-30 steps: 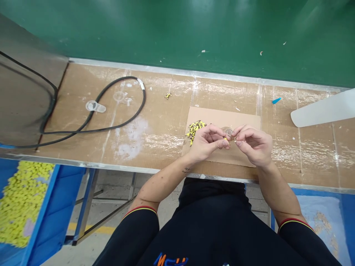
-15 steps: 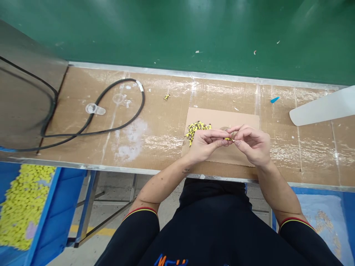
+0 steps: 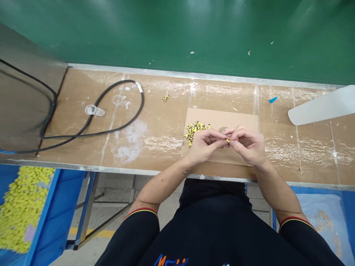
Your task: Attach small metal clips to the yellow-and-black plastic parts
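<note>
Fingers of your left hand [image 3: 203, 146] pinched around a tiny yellow piece [image 3: 227, 140] above the cardboard sheet [image 3: 219, 115], your right hand [image 3: 250, 146] at its three-o'clock side, fingers nearly together, hold unclear, yellow-and-black pile [image 3: 196, 128] between nine and ten o'clock.

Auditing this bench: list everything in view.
Worktop: one, brown, centre
Sheet: one, tan, centre
Held piece: one, yellow, over sheet
Piled pieces: uncounted, yellow-black, sheet's left
Stray piece: one, yellow-black, beyond pile
Round object: one, colour unclear, mid-sheet
Cable: one, black, left
Plastic pieces: two, clear, left
Pointed piece: one, blue, right
Large object: one, white, right
Container: one, blue, lower left
Bits: many, yellow, in container
Sheeting: one, pale, lower right
Far surface: one, green, top
Side panel: one, grey, left
Sleeves: two, dark, bottom
Left hand, right hand: two, bare, centre
</note>
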Tool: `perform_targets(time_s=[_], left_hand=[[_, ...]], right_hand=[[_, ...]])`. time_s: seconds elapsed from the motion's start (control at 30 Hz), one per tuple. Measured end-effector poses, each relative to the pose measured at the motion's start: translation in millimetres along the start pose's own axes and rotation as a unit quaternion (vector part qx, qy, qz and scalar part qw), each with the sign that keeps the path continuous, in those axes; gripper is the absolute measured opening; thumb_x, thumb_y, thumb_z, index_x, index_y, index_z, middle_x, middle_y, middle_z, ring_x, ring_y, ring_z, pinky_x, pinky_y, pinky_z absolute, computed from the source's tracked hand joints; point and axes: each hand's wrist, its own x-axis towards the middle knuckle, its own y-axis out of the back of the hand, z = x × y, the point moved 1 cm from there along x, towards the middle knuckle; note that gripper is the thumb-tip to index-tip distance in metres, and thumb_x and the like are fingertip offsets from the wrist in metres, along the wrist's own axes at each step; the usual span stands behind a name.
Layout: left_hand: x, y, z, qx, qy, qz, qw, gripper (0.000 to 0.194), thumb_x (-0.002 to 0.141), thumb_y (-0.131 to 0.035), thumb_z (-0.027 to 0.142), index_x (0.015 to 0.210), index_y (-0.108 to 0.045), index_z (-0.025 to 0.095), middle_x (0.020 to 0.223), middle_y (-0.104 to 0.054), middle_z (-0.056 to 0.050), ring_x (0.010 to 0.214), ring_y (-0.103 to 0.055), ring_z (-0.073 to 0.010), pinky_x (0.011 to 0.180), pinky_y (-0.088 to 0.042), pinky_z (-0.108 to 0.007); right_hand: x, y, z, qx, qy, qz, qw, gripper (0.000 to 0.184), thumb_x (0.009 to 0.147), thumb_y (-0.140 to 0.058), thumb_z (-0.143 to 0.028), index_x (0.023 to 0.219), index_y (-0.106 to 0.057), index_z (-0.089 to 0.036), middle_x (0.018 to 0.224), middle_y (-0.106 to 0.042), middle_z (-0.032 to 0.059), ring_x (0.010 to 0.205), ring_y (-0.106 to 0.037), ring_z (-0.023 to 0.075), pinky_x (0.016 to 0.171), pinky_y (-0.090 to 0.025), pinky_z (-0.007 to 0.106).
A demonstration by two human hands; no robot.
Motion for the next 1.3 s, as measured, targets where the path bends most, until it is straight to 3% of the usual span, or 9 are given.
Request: perform_targets(time_s=[0.3, 0.6, 0.87, 1.1, 1.3], left_hand=[[-1, -0.4, 0, 0.008, -0.002, 0.003, 1.0, 0.012, 0.078, -0.09, 0.018, 0.084, -0.079, 0.017, 0.081, -0.082, -0.002, 0.073, -0.079, -0.0103, 0.069, -0.064, -0.016], [-3, 2.1, -1, 0.146, -0.069, 0.022, 0.987, 0.012, 0.082, -0.088, 0.027, 0.088, -0.082, 0.018, 0.085, -0.082, -0.005, 0.075, -0.078, -0.0124, 0.071, -0.065, -0.022], [-4, 6.9, -4, 0.224, -0.112, 0.024, 0.968, 0.017, 0.085, -0.085, 0.035, 0.089, -0.083, 0.019, 0.081, -0.081, -0.006, 0.068, -0.072, -0.0116, 0.064, -0.059, -0.023], [-2, 7.9, 1, 0.3, -0.22, -0.01, 0.928, 0.004, 0.088, -0.078, 0.021, 0.088, -0.082, 0.019, 0.078, -0.081, -0.005, 0.065, -0.072, -0.0106, 0.064, -0.058, -0.021], [-3, 10.4, 3, 0.316, -0.212, -0.031, 0.924, 0.005, 0.089, -0.078, 0.02, 0.09, -0.083, 0.021, 0.085, -0.084, -0.005, 0.073, -0.078, -0.0138, 0.068, -0.061, -0.023]], right_hand=[[-1, -1, 1, -0.007, -0.006, 0.003, 1.0, 0.016, 0.09, -0.073, -0.009, 0.088, -0.073, -0.025, 0.081, -0.072, -0.0001, 0.101, -0.079, 0.0186, 0.09, -0.063, 0.031], [0, -2, 2, -0.006, -0.049, 0.026, 0.998, 0.008, 0.089, -0.076, -0.022, 0.082, -0.072, -0.024, 0.089, -0.078, 0.0055, 0.094, -0.079, 0.0209, 0.081, -0.064, 0.033], [1, -1, 3, 0.011, -0.083, 0.017, 0.996, 0.015, 0.088, -0.079, -0.033, 0.079, -0.073, -0.022, 0.087, -0.078, 0.0061, 0.086, -0.077, 0.0188, 0.077, -0.063, 0.031], [-1, 2, 5, 0.02, -0.125, 0.003, 0.992, 0.009, 0.084, -0.078, -0.024, 0.078, -0.073, -0.021, 0.088, -0.079, 0.0045, 0.079, -0.073, 0.0145, 0.07, -0.058, 0.026], [0, 3, 4, 0.022, -0.152, -0.001, 0.988, 0.007, 0.079, -0.079, -0.019, 0.074, -0.073, -0.021, 0.084, -0.079, 0.004, 0.077, -0.072, 0.015, 0.068, -0.058, 0.027]])
